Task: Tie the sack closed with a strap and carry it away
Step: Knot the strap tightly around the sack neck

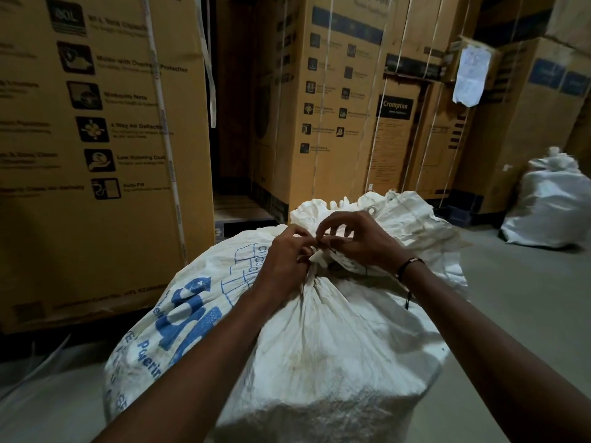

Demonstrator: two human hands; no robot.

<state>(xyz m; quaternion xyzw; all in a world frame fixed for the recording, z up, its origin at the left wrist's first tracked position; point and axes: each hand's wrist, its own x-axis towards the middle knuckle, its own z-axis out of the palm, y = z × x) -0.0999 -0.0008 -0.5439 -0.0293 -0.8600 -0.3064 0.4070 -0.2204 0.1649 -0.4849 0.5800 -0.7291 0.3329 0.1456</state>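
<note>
A full white woven sack (319, 346) with blue print stands on the floor in front of me, its neck gathered into a bunch. A pale strap (317, 258) wraps the gathered neck, one short end sticking out. My left hand (284, 254) pinches the strap at the neck from the left. My right hand (355, 238), with a dark cord on the wrist, has its fingers curled over the same spot, pinching the strap from the right. The sack's loose mouth (399, 219) fans out behind my hands.
Tall cardboard appliance boxes (96, 155) bound with white strapping stand close on the left and across the back. A second tied white sack (550, 206) sits on the grey floor (518, 298) at the right. A dark gap (233, 123) runs between the boxes.
</note>
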